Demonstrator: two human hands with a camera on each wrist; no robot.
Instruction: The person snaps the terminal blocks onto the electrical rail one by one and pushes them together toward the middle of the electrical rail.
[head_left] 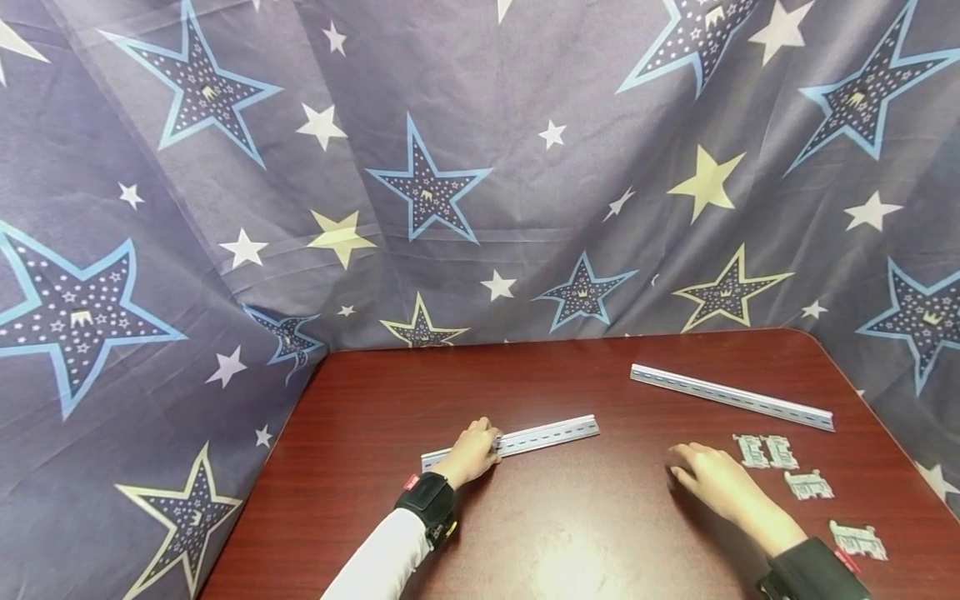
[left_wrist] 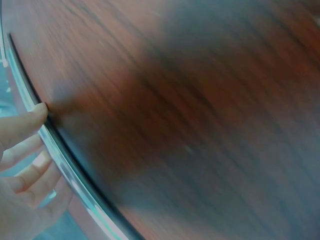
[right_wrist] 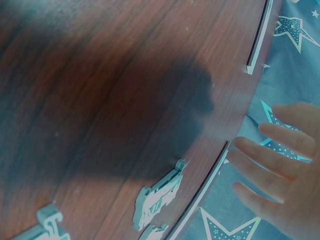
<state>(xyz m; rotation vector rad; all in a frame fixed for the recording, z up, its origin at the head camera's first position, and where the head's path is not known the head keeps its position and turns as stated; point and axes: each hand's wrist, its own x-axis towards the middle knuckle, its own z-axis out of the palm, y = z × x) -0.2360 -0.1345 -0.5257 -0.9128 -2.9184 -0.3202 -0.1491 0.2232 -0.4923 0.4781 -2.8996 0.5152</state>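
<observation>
Slotted rail [head_left: 551, 435] lies on the table [head_left: 525, 375] in the head view, long axis running left to right, beneath the nearer left hand [head_left: 472, 454]; the right hand [head_left: 712, 479] sits well apart. Left wrist view: the rail is pinched between thumb and fingers. Right wrist view: fingers slightly apart, holding nothing.

Free tabletop [head_left: 585, 500] left of right hand [head_left: 712, 479], clips [head_left: 809, 485] blocking its right

1 silvery slotted rail [head_left: 551, 435] apparently lies slanted on the table [head_left: 390, 400].
</observation>
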